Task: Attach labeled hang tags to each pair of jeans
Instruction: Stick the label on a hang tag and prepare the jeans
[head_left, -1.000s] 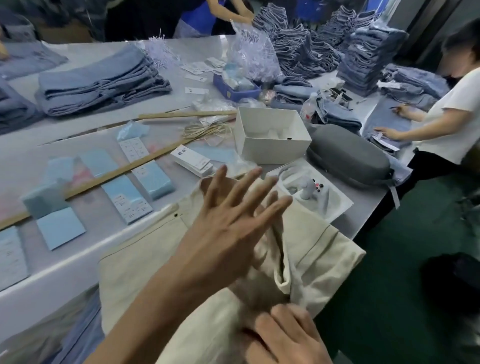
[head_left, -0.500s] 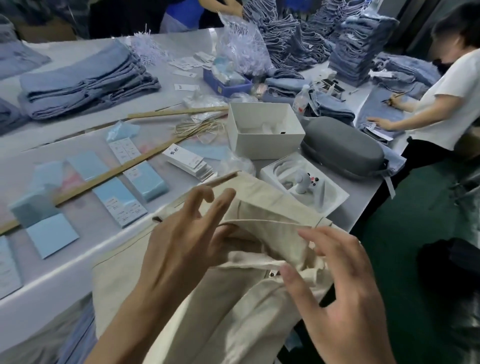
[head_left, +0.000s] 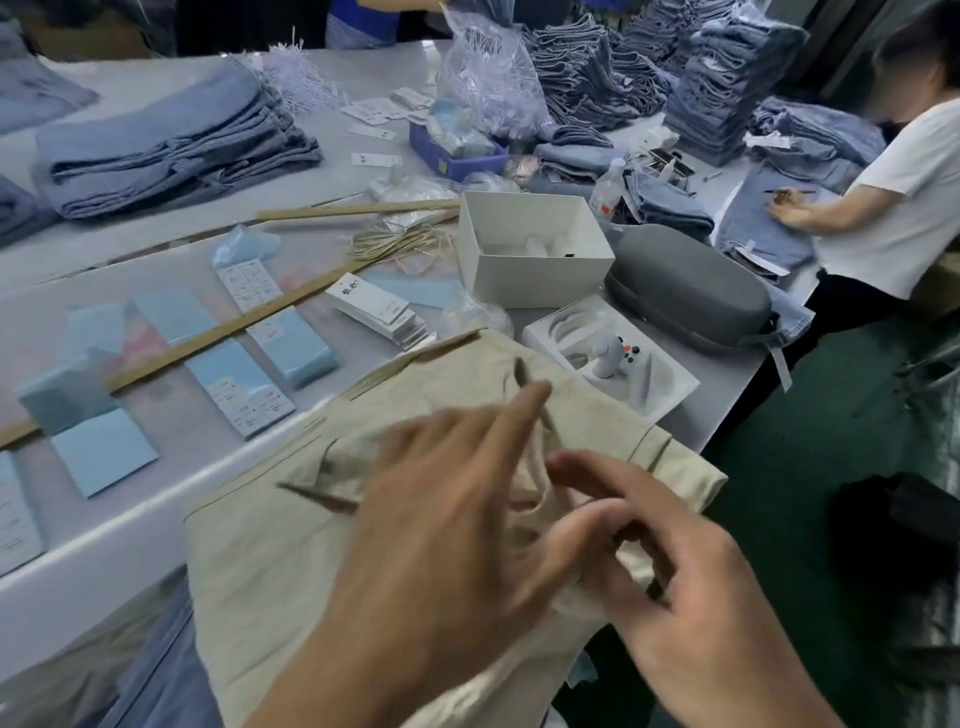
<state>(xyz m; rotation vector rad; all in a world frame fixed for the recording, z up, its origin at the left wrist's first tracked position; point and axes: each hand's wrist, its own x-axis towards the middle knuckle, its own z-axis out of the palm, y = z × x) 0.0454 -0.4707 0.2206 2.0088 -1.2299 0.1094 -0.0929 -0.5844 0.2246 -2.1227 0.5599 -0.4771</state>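
A beige pair of jeans lies over the table's near edge, bunched in the middle. My left hand hovers over it, blurred, with fingers spread and straight. My right hand is just right of it and pinches a fold of the beige cloth between thumb and curled fingers. A stack of white hang tags with black lettering lies beyond the jeans. Packs of light blue labeled tags lie in rows to the left. A bundle of pale strings lies farther back.
An open white box, a grey case and a white tray holding a small device sit at the right. Two wooden rulers cross the table. Folded blue jeans are stacked behind. Another person works at the right corner.
My right hand has moved in toward the left hand and closed on the beige cloth. My left hand has shifted right over the fold, fingers spread.
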